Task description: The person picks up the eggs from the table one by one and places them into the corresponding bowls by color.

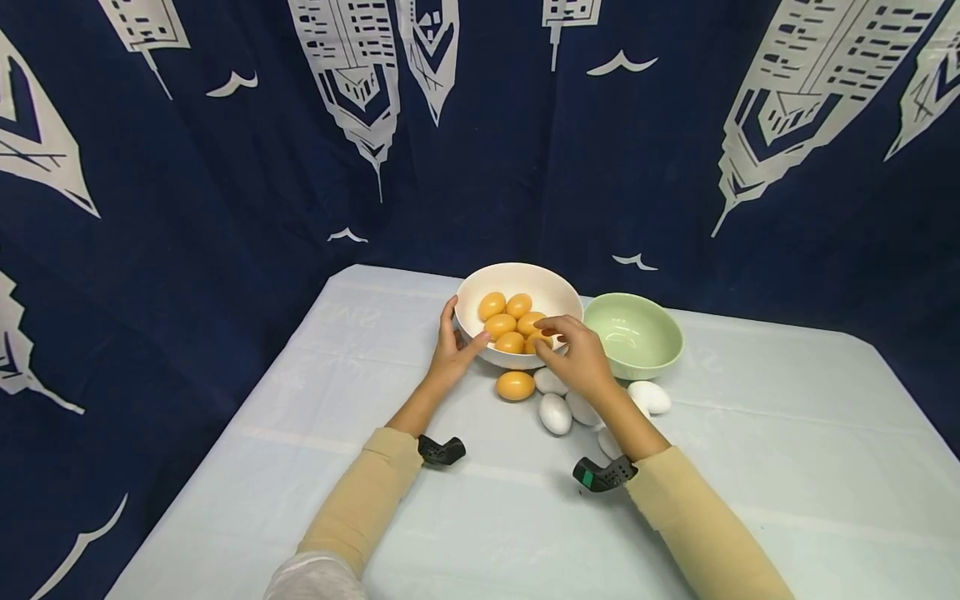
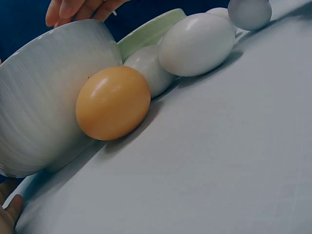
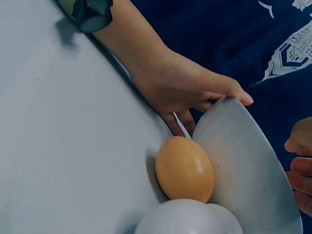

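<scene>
A white bowl [image 1: 558, 292] holds several orange eggs [image 1: 499, 326]. My left hand [image 1: 450, 354] grips its left side, thumb at the near rim and fingers along the outer wall. Above the bowl's right part hovers my right hand [image 1: 581, 358], fingers loosely bent over one orange egg [image 1: 531, 343]. In the left wrist view, the right hand's fingers [image 2: 83, 9] show above the rim with no egg visible between them. One more orange egg [image 1: 515, 386] lies on the table against the bowl's outside, beside several white eggs [image 1: 555, 414] partly covered by my right forearm.
A light green bowl [image 1: 633, 333] stands just right of the white one; I see no eggs in its visible part. One white egg [image 1: 651, 397] lies in front of it. The pale cloth-covered table [image 1: 315, 400] ends at a dark blue patterned curtain [image 1: 487, 192].
</scene>
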A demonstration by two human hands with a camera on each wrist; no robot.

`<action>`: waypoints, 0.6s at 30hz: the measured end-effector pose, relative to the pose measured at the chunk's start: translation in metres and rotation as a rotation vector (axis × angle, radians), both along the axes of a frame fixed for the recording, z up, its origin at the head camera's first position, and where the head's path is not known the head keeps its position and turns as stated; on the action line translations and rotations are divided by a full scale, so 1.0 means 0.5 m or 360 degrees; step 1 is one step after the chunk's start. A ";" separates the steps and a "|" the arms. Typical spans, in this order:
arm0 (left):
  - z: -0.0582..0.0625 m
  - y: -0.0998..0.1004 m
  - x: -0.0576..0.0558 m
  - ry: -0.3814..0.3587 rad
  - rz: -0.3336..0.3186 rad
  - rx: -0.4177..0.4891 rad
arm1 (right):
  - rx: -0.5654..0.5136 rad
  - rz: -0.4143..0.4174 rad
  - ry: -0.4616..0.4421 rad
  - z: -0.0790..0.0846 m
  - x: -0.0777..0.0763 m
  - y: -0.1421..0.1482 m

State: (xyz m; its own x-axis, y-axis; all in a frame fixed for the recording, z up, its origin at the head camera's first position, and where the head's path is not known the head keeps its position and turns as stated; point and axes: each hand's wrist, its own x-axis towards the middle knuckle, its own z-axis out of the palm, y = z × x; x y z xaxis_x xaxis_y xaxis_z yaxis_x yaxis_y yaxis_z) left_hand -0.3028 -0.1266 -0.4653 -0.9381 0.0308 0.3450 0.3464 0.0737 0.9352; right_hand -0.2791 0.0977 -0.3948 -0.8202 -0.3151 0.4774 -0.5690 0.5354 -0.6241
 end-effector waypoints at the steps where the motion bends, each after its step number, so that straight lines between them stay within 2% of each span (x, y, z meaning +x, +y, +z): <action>1: 0.001 0.000 0.000 -0.0003 -0.0006 0.0006 | -0.0046 0.0003 0.0051 -0.003 0.005 -0.001; 5: 0.002 -0.002 -0.001 -0.0038 -0.0032 0.0037 | -0.0223 0.0014 0.0248 -0.017 0.019 -0.006; 9: 0.003 -0.002 -0.002 -0.0065 -0.0037 0.0039 | -0.0358 -0.0013 0.0364 -0.036 0.029 -0.012; 18: 0.007 -0.001 0.001 -0.0074 -0.0053 0.0036 | -0.0545 -0.0092 0.0440 -0.064 0.060 -0.029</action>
State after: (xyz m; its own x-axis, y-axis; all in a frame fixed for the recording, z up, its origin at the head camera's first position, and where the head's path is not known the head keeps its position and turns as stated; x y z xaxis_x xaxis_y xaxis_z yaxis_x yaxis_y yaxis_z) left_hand -0.3021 -0.1270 -0.4618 -0.9517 0.0548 0.3020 0.3044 0.0414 0.9517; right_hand -0.2491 0.0835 -0.4268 -0.6587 -0.0579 0.7502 -0.7147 0.3599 -0.5998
